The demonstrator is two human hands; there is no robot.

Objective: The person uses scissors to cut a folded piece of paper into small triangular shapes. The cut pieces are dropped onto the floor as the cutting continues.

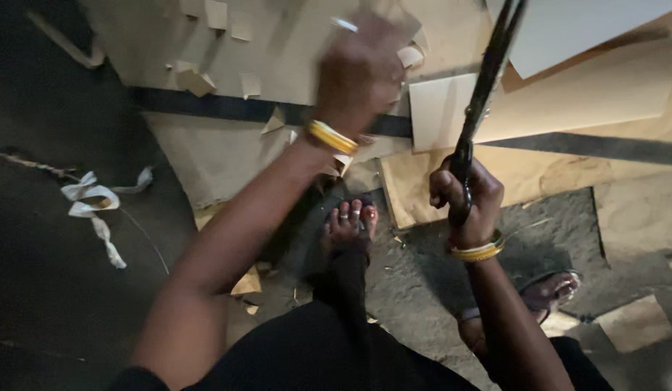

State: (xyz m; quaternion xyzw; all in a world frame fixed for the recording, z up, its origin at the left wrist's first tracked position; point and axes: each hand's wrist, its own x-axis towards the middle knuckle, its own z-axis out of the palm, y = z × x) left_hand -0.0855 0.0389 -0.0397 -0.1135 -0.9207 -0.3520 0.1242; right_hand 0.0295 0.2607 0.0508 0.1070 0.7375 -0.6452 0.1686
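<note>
Gripping black scissors (483, 94), right hand (468, 199) fisted on handles; left hand (361, 72) blurred, grip unclear, pressing cardboard sheet (278, 51); blades risk nicking fingers.

Dim light, rough grey floor (53, 304), scattered cardboard scraps (634, 324)

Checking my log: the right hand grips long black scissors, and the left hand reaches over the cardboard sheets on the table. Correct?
Not quite: the cardboard sheets lie on the floor, not a table. The head view shows this. The right hand grips the long black scissors; the left hand reaches over the sheets.
</note>
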